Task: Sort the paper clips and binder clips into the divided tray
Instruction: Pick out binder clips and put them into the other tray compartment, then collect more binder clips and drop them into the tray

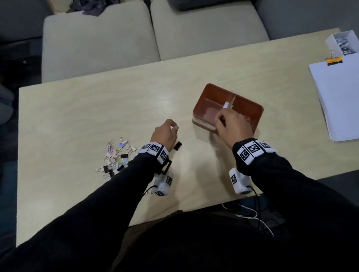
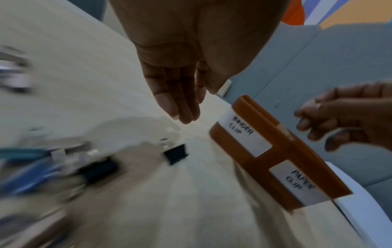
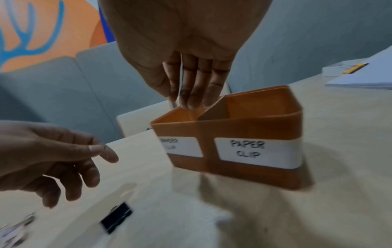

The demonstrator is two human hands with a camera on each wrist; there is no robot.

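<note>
The brown divided tray stands right of the table's middle. Labels on its near wall read BINDER CLIP and PAPER CLIP. My right hand hovers over it, its straight fingers pointing down into the binder clip compartment beside the divider. I see nothing held in it. My left hand hangs loosely curled and empty left of the tray. A black binder clip lies alone under that wrist, seen also as the black clip. A pile of mixed coloured clips lies further left.
A stack of white paper held by a yellow-and-black binder clip lies at the table's right edge. A white box sits behind it. Beige sofa cushions face the far edge.
</note>
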